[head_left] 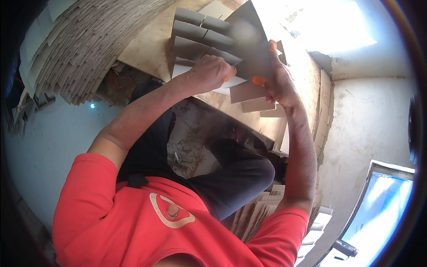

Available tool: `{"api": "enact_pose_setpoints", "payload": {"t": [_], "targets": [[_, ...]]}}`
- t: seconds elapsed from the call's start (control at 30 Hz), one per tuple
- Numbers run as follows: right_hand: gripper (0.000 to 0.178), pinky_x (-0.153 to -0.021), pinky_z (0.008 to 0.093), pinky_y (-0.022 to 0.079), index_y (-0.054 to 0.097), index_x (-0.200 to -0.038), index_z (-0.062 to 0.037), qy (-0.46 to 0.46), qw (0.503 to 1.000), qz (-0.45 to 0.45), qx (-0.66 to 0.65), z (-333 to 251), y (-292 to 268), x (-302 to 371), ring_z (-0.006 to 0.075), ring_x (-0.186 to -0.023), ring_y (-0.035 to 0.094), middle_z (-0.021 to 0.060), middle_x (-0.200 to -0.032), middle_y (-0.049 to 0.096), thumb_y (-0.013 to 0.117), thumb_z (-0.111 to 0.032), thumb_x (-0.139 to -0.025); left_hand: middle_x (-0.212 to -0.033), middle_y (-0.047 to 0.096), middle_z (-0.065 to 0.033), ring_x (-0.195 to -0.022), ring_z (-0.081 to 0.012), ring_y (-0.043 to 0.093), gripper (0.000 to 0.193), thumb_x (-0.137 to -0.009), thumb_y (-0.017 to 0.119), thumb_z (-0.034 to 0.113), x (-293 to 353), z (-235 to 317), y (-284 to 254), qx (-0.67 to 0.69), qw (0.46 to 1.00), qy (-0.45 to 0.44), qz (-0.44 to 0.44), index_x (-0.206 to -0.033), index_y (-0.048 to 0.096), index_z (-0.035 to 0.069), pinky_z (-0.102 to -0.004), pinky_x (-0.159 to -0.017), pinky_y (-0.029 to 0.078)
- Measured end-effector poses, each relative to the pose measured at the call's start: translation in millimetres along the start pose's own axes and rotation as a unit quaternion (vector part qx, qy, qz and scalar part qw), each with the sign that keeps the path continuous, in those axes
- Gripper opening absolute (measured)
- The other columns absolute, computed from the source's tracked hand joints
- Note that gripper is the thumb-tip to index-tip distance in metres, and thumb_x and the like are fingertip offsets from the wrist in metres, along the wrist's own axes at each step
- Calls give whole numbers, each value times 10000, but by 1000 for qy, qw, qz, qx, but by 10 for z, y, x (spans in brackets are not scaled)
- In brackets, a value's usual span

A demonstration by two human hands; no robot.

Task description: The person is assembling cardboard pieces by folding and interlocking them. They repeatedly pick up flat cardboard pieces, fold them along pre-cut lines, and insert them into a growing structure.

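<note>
A grey cardboard divider grid (191,46) stands tilted on the wooden bench, its slotted strips crossing to form cells. My left hand (210,73) is closed in a fist at the near side of the grid, an orange cover on a fingertip. What its fingers pinch is hidden. My right hand (281,82) grips a large grey cardboard sheet (253,38) at its right edge, orange covers on the thumb and a finger. Below that hand, smaller cardboard strips (252,92) stick out toward me.
A tall stack of cardboard strips (84,44) fills the far left. The wooden bench (147,51) runs beneath the grid, with its front edge above my legs. More cardboard pieces (253,213) stand by my right elbow. A pale wall (356,115) and a window (378,209) are on the right.
</note>
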State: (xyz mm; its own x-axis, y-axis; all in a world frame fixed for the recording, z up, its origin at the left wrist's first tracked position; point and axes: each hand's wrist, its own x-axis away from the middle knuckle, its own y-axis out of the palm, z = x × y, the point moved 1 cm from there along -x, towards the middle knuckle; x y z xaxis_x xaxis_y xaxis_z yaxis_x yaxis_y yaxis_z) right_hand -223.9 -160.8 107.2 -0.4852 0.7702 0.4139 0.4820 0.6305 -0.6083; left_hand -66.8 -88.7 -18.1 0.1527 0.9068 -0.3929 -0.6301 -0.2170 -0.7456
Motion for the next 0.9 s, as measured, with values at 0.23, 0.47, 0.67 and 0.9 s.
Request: {"api": "enact_pose_setpoints", "payload": {"t": [0.23,0.47,0.67,0.9], "targets": [[744,-305,240,365,149,-1463,-91,-104,981,58,155,-21,126,7,124,-417,468,94,-836,610,574,-22,-857,-666,607,-146,-662,-329,613,127,-730,593,45,-64,47,-1,-1,1000,-3,-6,-833,667,48,-434,-603,469],[840,-397,308,476,37,-1495,-98,-18,986,-43,161,44,182,-13,211,-692,621,182,-985,619,527,16,-822,-682,610,-144,-680,-332,612,89,-759,616,79,-47,38,11,14,1000,2,-8,-829,657,42,-432,-624,473],[825,-711,413,522,138,-1493,-98,-118,935,37,332,549,428,-126,358,-870,643,234,-1026,633,619,-116,-823,-757,632,-118,-783,-295,616,153,-766,652,84,-103,153,0,-31,999,-7,-34,-916,665,53,-415,-693,488],[407,-705,340,521,592,-1228,-52,-62,853,499,138,1679,-535,369,248,-775,645,110,-895,661,655,-221,-863,-1376,477,-107,-1314,-249,404,702,-727,745,166,-72,338,-95,-97,990,100,-5,-1354,445,68,-382,-1042,386]]}}
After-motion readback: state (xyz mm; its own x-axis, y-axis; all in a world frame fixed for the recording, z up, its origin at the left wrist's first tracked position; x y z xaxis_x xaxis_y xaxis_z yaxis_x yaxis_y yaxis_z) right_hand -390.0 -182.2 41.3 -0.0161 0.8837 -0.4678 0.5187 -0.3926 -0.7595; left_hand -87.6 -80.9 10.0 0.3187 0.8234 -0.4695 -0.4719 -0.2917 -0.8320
